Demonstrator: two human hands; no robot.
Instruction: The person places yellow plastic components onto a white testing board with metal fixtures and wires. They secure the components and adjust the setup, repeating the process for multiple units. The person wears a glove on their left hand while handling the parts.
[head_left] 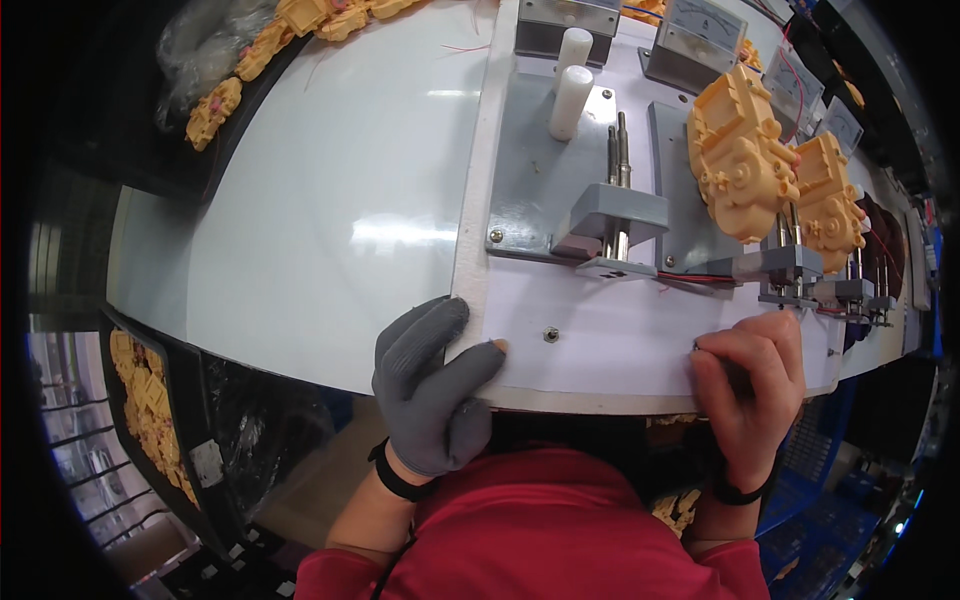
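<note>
My left hand (425,395), in a grey knitted glove with one bare fingertip, rests at the front left edge of the white board (615,375). Its bent fingers are apart with nothing between them. A small metal toggle switch (550,335) stands on the board to its right. My bare right hand (755,375) is at the board's front right. Its thumb and forefinger are pinched at a tiny dark tip that I cannot make out. Beyond stands a grey test fixture (625,215) with upright metal pins. Farther right, a yellow-orange plastic housing (740,155) sits above another grey fixture.
Two white posts (570,105) rise behind the near fixture. Analogue panel meters (697,35) line the back. Another housing (828,200) stands farther right. More housings (212,115) lie in a dark tray at far left, and others fill a black bin (150,410) at lower left.
</note>
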